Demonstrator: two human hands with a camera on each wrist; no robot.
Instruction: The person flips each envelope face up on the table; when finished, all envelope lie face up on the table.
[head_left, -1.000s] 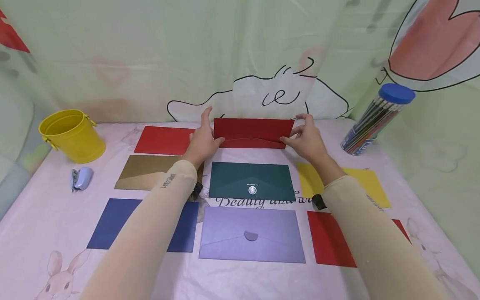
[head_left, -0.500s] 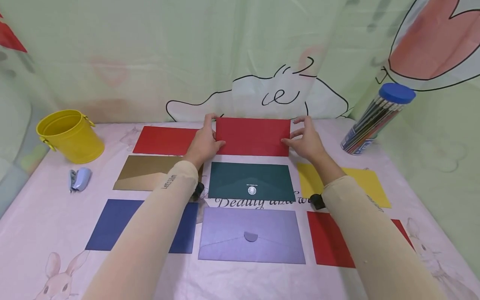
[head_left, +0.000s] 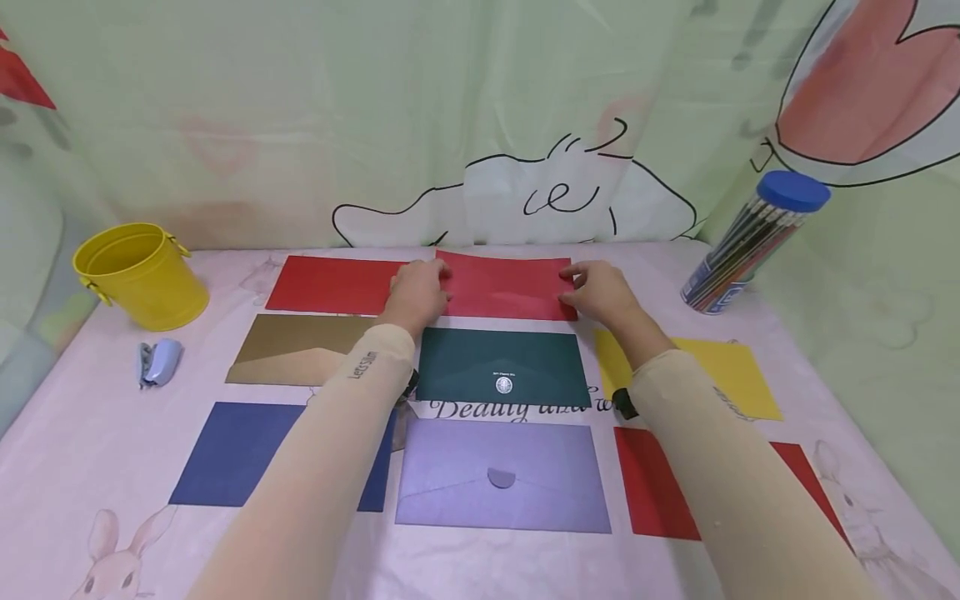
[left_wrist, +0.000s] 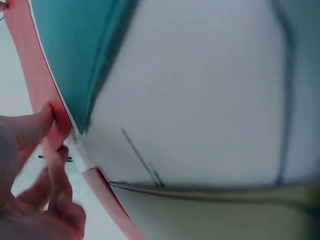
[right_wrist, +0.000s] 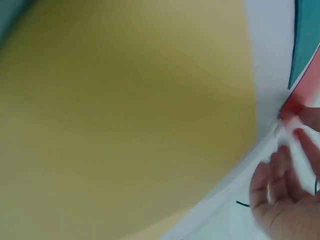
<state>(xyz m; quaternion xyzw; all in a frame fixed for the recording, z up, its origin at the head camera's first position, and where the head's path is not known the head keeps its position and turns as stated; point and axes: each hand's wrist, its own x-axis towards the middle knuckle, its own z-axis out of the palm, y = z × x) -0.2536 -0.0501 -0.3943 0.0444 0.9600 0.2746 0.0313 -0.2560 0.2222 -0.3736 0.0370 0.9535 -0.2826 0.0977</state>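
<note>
A red envelope (head_left: 506, 287) lies at the back middle of the table, close to the cloth, its plain side facing up and its far edge slightly bowed. My left hand (head_left: 420, 292) holds its left edge; in the left wrist view the thumb (left_wrist: 42, 120) presses on the red paper with a finger by the edge. At the right edge my right hand (head_left: 603, 292) holds it between thumb and finger, the other fingers loosely bent in the right wrist view. Just in front lies a dark green envelope (head_left: 502, 358) with a white round emblem.
Around it lie another red envelope (head_left: 330, 285), a gold one (head_left: 292, 342), a blue one (head_left: 225, 454), a lilac one (head_left: 502, 500), a yellow one (head_left: 738, 379) and a red one (head_left: 652, 492). A yellow bucket (head_left: 150, 287), a stapler (head_left: 159, 362) and a pencil tube (head_left: 742, 250) stand further out.
The red envelope, earlier raised with its dark flap side showing, has tipped down toward the table and come slightly nearer. Both hands have lowered with it, the left shifting right.
</note>
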